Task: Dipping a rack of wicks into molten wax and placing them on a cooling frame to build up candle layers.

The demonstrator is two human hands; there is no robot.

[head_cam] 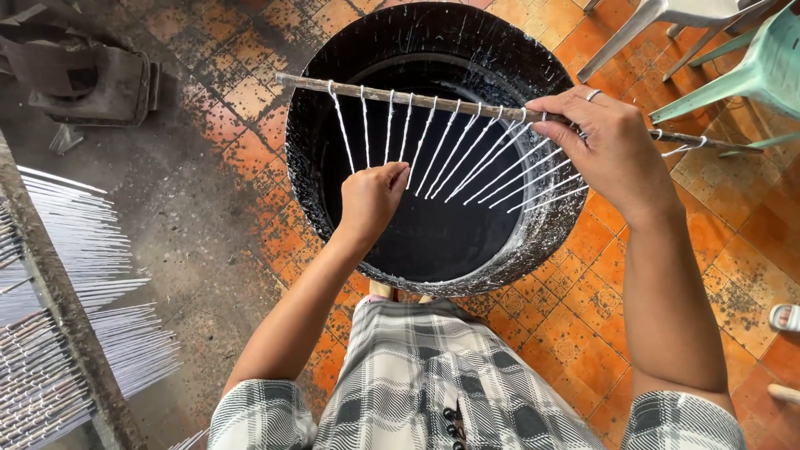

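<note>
Above the black vat (333,192), the stick (400,96) lay crosswise, left to right, the right hand (612,146) closed around its right part while the left hand (372,200) gripped the gathered white strings (433,146) hanging beneath it.

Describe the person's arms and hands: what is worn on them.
Both forearms are bare. Short grey-and-white checked sleeves end above the elbows. The right hand wears a thin silver ring on one finger; the left hand shows no ring, glove or watch.

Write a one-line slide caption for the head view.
Right hand grips a stick strung with white cords over a black pot; left hand gathers their ends.
</note>
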